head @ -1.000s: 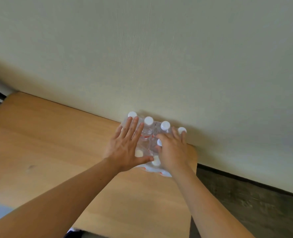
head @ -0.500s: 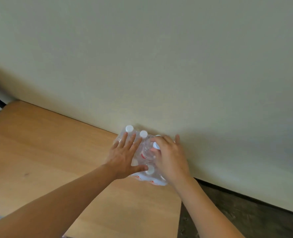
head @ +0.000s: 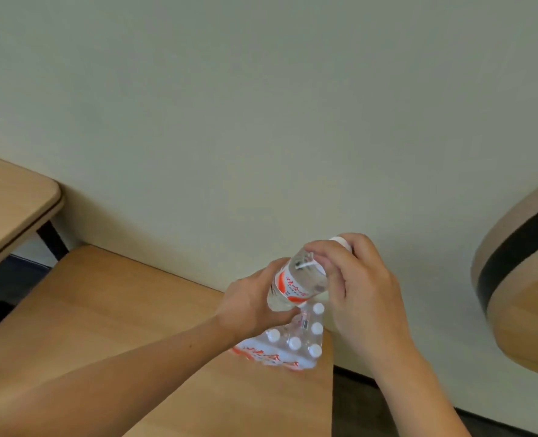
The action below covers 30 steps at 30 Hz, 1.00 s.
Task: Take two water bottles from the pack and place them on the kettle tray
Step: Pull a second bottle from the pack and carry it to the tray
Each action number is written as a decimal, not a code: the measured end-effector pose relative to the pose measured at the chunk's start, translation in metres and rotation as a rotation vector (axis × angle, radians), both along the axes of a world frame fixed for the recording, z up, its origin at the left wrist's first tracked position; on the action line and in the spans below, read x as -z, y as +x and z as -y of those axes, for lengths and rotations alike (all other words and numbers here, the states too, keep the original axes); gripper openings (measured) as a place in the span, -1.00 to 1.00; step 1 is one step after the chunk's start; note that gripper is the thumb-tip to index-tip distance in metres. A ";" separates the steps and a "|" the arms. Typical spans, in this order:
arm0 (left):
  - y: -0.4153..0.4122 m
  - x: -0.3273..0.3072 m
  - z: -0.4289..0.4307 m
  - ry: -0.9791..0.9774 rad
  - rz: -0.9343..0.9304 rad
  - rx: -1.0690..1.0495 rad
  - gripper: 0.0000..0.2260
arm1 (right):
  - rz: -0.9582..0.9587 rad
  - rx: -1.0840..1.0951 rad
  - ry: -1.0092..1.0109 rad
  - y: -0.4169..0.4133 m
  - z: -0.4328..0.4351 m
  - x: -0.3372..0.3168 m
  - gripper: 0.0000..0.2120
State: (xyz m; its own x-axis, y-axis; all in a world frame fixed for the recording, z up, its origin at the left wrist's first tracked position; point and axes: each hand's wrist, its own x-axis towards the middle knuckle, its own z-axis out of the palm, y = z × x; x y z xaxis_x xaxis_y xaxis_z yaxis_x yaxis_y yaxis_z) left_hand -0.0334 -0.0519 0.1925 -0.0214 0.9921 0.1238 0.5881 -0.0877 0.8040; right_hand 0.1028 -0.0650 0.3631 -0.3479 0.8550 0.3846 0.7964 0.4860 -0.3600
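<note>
Bottle (head: 299,280) tilts above the pack (head: 288,345), gripped by both hands. Left hand (head: 251,305) wraps its base; right hand (head: 360,285) clasps the neck. Pack sits at the bench's (head: 110,310) far right corner.

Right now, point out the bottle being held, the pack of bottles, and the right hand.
bottle (head: 296,287): head view, on its red and white label.
pack (head: 288,350): head view, on the wrapped bottles among the white caps.
right hand (head: 363,287): head view, on the back of the hand.

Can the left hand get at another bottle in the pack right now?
Probably not yet. The left hand and the right hand both grip the lifted bottle. The pack lies just below, its caps uncovered, so a freed hand could likely reach one.
</note>
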 end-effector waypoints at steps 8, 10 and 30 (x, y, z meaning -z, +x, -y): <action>-0.070 -0.062 0.079 0.027 -0.050 -0.022 -0.36 | 0.010 -0.185 -0.040 -0.060 0.061 -0.025 -0.70; -0.087 -0.072 0.102 0.046 -0.051 -0.056 -0.37 | -0.046 -0.223 -0.036 -0.077 0.076 -0.027 -0.73; -0.356 -0.105 0.326 0.168 0.032 -0.543 -0.35 | -0.151 -0.720 -0.014 -0.365 0.226 -0.056 -0.78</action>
